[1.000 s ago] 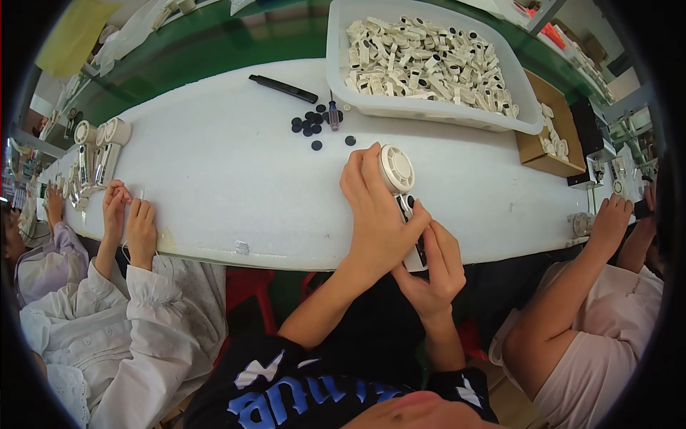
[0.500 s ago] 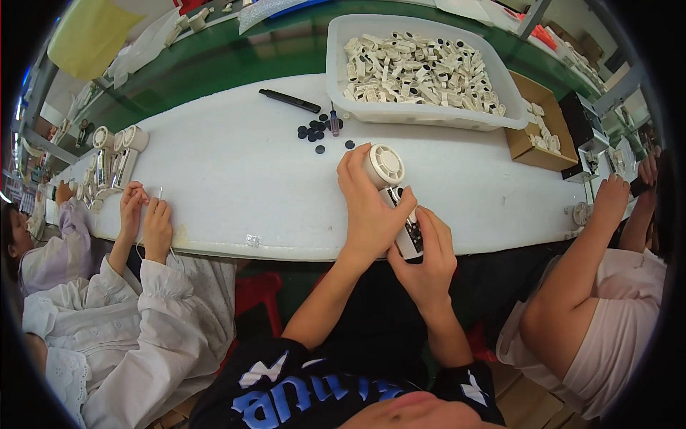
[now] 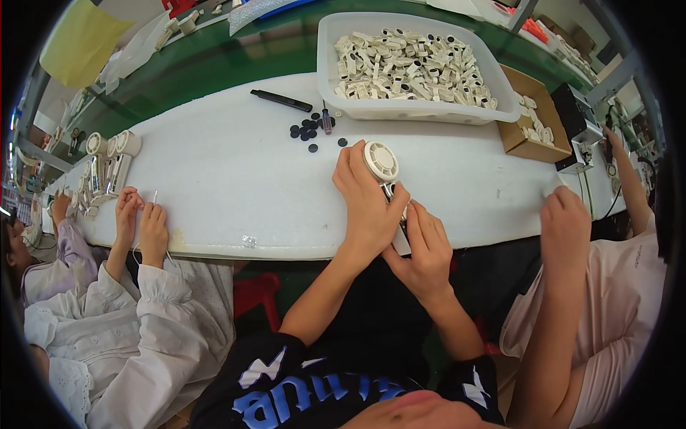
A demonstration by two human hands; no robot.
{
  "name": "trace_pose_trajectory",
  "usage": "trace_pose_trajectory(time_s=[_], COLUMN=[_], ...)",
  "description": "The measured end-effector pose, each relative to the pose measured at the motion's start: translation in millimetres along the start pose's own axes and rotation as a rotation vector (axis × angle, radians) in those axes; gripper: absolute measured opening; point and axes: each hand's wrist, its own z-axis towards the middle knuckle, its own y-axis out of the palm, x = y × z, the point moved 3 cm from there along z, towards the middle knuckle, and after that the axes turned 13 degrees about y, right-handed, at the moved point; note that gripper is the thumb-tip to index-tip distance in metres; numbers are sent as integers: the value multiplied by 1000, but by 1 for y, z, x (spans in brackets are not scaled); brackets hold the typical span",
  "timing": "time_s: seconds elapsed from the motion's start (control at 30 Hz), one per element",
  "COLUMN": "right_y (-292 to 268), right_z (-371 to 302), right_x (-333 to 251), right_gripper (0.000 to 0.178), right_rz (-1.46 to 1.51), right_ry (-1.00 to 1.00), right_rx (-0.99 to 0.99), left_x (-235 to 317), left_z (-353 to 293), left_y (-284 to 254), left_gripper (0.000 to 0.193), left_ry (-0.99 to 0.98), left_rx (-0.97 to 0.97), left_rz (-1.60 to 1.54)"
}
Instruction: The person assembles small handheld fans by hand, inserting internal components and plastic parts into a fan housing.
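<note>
My left hand [image 3: 366, 201] wraps around a small white hand-held fan [image 3: 381, 162], whose round grilled head sticks up above my fingers. My right hand [image 3: 427, 247] grips the lower end of the same fan near the table's front edge; that part is mostly hidden by my fingers. Several small black round caps [image 3: 306, 131] lie on the white table [image 3: 236, 186] just beyond my hands, beside a small screwdriver [image 3: 326, 121] and a black pen [image 3: 281, 101].
A large white tray [image 3: 414, 111] full of white plastic parts stands at the back, with a cardboard box [image 3: 532, 125] of similar parts to its right. People work on both sides: hands [image 3: 139, 218] at left, a hand [image 3: 568, 214] at right. Assembled white fans [image 3: 107, 161] stand far left.
Both my hands with the fan have stayed in about the same spot; my grip shifted slightly. The person on the right has brought a hand nearer to the table edge.
</note>
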Motion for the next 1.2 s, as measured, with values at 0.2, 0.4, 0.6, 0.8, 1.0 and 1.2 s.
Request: trace_pose_trajectory(time_s=[0.2,0.4,0.6,0.8,1.0,1.2], right_y=[6,5,8,9,8,0], right_z=[-10,-13,-14,-12,-14,-39], right_x=[-2,-12,-11,-5,-6,-2], right_gripper=[54,53,49,46,43,47], right_rz=[73,288,444,458,434,694], right_ry=[55,225,284,318,268,435], right_rx=[177,-49,-181,-206,-148,-320], left_x=[-8,-19,-22,-17,-10,-6], left_z=[0,-29,-39,-39,-44,-55], left_y=[-20,-73,-84,-84,-79,-99], left_gripper=[77,85,82,79,75,65], left_ry=[-135,-138,-97,-92,-97,117], left_rx=[118,27,-59,-75,19,74], left_rz=[-764,-667,-625,-564,-557,-354])
